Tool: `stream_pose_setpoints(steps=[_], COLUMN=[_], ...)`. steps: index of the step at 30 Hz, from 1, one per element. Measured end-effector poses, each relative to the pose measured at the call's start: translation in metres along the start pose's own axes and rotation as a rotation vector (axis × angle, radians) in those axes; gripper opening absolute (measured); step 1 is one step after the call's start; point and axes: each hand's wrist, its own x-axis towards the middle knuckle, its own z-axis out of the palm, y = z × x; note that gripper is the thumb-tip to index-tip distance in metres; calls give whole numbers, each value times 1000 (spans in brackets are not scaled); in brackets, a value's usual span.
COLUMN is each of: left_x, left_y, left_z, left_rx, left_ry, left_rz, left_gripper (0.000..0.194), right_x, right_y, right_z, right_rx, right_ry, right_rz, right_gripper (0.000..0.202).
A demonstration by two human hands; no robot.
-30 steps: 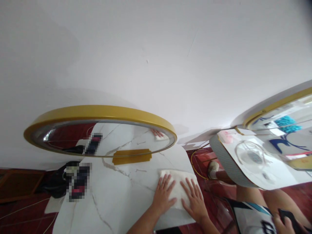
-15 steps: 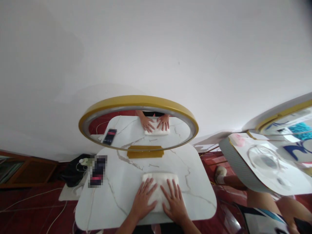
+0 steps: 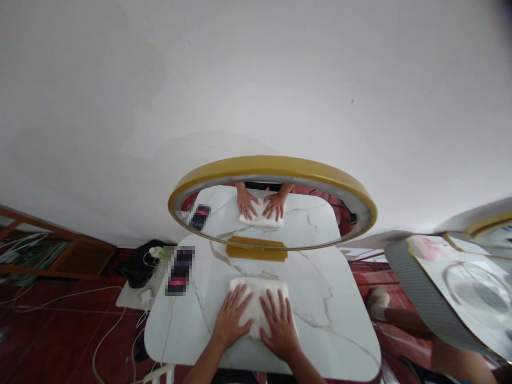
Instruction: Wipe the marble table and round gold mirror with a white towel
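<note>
A folded white cloth (image 3: 257, 288), probably a towel, lies on the white marble-patterned table (image 3: 332, 341) close to its front edge. Flat on the cloth's left side rests my left hand (image 3: 232, 319), fingers spread. My right hand (image 3: 280, 326) lies on the right side of the same cloth, its fingers also apart. Neither hand is gripping. Behind the cloth stands an oval gold-framed mirror (image 3: 276, 165) on a gold base (image 3: 256, 250), and both hands and the cloth show in its glass.
A phone-like device (image 3: 179, 271), blurred by pixels, lies at the table's left with a cable. Cables and a black bag (image 3: 138, 265) are on the left, near a wooden cabinet (image 3: 82, 260). To the right stand another table (image 3: 460, 288) and a seated person's leg (image 3: 408, 320).
The camera view has turned slightly left, so the table and mirror appear shifted to the right. Both hands stay flat on the cloth.
</note>
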Motion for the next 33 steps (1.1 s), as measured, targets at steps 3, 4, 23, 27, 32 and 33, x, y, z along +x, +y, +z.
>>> stream_pose_setpoints(steps=[3, 4, 23, 27, 32, 33], left_x=[19, 26, 45, 18, -17, -21], left_y=[-9, -12, -1, 6, 17, 18], left_z=[-2, -3, -9, -11, -8, -7], left_rx=[-11, -18, -123, -92, -56, -48], left_ry=[19, 22, -3, 0, -31, -28], left_rz=[-6, -7, -113, -81, -47, -43], left_gripper=[69, 69, 73, 62, 61, 61], right_x=[18, 24, 43, 12, -27, -31], right_y=[3, 4, 9, 4, 4, 4], right_z=[-2, -3, -5, -2, 7, 9], right_rx=[-7, -8, -9, 18, 20, 19], right_ry=[21, 30, 51, 38, 16, 20], right_rz=[36, 44, 86, 31, -59, -65], right_gripper=[77, 77, 72, 73, 76, 79])
